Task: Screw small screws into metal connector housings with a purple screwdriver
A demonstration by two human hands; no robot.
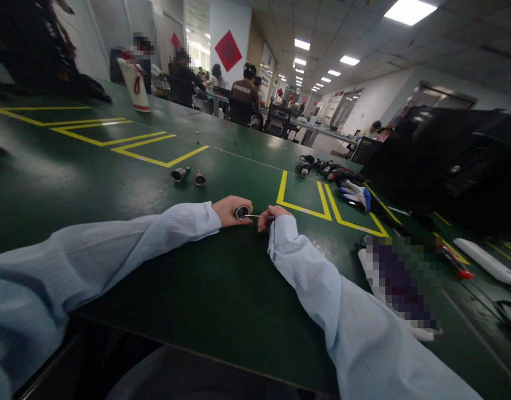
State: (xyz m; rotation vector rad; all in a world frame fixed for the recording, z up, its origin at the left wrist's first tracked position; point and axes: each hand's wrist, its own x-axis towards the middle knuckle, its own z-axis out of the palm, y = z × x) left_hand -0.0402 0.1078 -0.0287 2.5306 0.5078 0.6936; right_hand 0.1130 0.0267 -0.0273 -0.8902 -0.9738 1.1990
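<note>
Green desk [222, 300] fills the foreground. Over it, the left grip [230, 210] curls around a round metal cup [241, 212], dark mouth toward the camera; the right grip [276, 212] sits just beside, at three o'clock from the cup, pinching a thin-shafted tool [256, 216]. That tool's long axis runs toward nine o'clock, its far end at the cup's mouth; whether it touches inside, I cannot tell.

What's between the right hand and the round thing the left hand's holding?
The head view shows a thin rod, held in the right hand, pointing at the round piece.
</note>
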